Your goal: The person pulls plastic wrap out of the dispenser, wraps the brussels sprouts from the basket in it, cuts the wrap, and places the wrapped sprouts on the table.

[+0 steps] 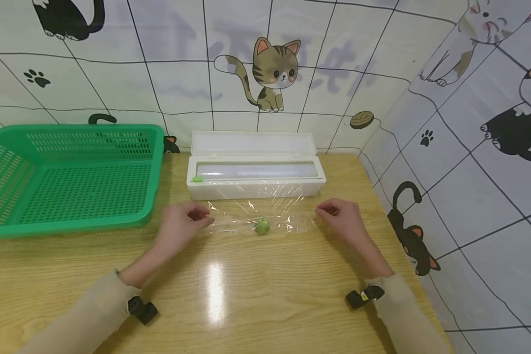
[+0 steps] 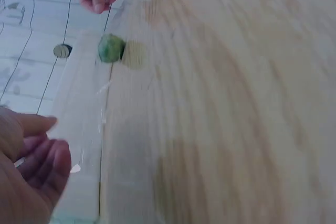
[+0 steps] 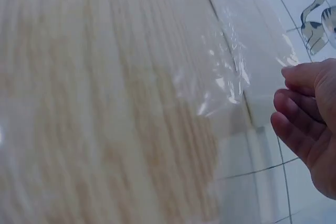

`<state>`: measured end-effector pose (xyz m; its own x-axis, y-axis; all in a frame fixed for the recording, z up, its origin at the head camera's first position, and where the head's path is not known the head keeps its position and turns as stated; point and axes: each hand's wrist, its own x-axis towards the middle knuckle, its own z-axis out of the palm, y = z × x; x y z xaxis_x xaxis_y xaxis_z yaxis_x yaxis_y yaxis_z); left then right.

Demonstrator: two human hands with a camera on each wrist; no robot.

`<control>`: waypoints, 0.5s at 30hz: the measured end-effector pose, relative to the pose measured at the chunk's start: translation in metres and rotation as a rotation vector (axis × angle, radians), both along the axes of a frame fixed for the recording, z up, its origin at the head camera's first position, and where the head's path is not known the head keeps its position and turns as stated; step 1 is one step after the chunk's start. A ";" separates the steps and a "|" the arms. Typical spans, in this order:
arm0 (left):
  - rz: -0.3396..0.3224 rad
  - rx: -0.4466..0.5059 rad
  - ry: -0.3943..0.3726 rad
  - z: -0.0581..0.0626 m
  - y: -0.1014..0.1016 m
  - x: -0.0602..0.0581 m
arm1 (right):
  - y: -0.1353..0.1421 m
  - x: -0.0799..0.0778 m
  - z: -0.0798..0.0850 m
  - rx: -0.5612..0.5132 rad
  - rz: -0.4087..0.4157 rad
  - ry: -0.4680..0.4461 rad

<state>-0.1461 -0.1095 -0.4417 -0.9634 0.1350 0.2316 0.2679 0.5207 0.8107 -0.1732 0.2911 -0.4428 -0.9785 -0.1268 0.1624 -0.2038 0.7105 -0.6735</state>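
Observation:
A clear sheet of cling film runs out from the white dispenser box over the table. My left hand pinches its left edge between thumb and fingertips, and my right hand pinches the right edge. A small round green object lies by the film's near edge, midway between the hands; its kind is unclear. In the left wrist view the green object sits beyond my left hand. Shiny creases in the film run towards my right hand in the right wrist view.
An open green plastic basket stands on the left of the wooden table. The box's white lid is raised, showing the film roll and a green slider. Cat-patterned walls border the table behind and right.

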 end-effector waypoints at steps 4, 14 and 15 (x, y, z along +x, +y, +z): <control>-0.168 0.125 0.003 0.002 0.020 0.006 | -0.014 0.009 0.004 -0.033 0.154 0.060; -0.295 0.030 0.046 -0.012 0.060 0.004 | -0.058 0.019 -0.004 0.085 0.499 0.299; -0.298 0.020 0.060 -0.012 0.062 0.003 | -0.061 0.019 -0.005 0.091 0.515 0.337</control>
